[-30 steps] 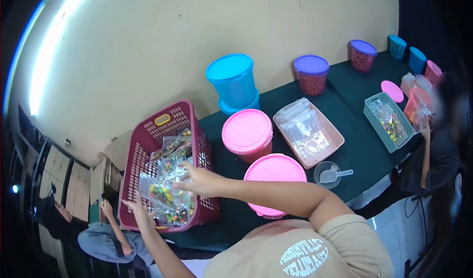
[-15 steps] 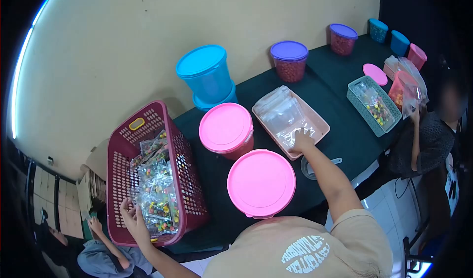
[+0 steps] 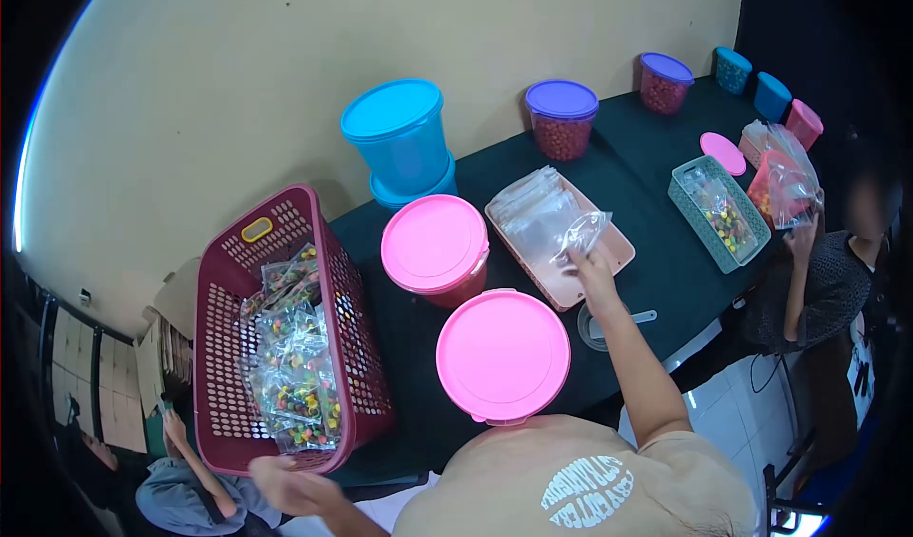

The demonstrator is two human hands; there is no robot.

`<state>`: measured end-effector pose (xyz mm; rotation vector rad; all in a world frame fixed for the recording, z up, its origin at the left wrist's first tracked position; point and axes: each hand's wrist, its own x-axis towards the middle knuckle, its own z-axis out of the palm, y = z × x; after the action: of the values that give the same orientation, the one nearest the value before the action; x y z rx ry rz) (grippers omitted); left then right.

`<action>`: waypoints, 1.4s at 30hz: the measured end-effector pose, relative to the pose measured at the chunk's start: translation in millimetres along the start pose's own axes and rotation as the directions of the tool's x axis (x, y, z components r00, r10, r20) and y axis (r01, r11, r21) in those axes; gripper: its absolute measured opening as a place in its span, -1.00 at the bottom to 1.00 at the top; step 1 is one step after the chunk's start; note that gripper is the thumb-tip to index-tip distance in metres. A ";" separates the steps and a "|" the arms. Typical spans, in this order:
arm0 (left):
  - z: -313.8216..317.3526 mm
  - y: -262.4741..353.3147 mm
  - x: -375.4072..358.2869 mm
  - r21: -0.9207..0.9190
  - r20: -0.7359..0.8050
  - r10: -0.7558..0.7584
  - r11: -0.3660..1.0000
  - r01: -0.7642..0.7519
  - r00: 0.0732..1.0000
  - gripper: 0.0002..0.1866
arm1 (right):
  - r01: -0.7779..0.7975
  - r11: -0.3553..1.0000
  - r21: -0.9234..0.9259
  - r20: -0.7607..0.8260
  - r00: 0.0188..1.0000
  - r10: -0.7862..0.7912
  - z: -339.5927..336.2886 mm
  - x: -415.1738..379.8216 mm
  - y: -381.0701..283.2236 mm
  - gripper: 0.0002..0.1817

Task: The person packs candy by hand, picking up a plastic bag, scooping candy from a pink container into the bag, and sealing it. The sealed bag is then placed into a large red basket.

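My right hand (image 3: 597,278) pinches a clear plastic bag (image 3: 585,231) and lifts its end above the pink tray (image 3: 618,245). More flat clear bags (image 3: 534,200) lie stacked in that tray. My left hand (image 3: 285,488) is by the near rim of the maroon basket (image 3: 369,347), smeared by motion, so its fingers cannot be made out. Inside the basket is a heap of filled clear packets (image 3: 297,366) with small colourful pieces in them. Between my arms stands a tub with a pink lid (image 3: 502,354), and behind it a second pink-lidded tub (image 3: 435,242).
Blue tubs (image 3: 395,137) are stacked by the wall, near a purple-lidded tub (image 3: 561,123). A spoon (image 3: 635,319) lies beside the pink tray. At right, a co-worker's hand (image 3: 804,237) holds a bag near a green basket (image 3: 699,228). Another person (image 3: 190,489) sits lower left.
My right hand has closed on a bag and raised its end from the tray. My left hand has moved down from over the basket's packets to its near rim.
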<state>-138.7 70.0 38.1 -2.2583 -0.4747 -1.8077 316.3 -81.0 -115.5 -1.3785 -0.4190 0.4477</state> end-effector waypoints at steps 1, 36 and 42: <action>18.1 25.7 -3.0 -0.223 0.008 -0.001 0.975 0.003 1.000 -0.77 | -0.064 0.918 0.392 0.069 0.997 0.040 7.5 -20.1 -11.7 -0.64; 101.5 111.0 -29.9 -0.474 0.867 -0.110 0.116 0.873 0.485 -0.70 | -0.097 0.990 0.101 0.722 0.692 -0.006 90.9 -165.0 -103.8 -0.64; 115.0 105.0 -39.2 -0.293 0.951 -0.054 -0.460 0.838 0.303 -0.14 | 0.504 0.863 0.002 0.860 0.440 -0.259 93.7 -153.6 -112.9 -0.65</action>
<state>-2.8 9.3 -22.2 -4.6831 -0.7269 -1.9710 143.3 -100.0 6.2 -1.1631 -1.6446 0.6787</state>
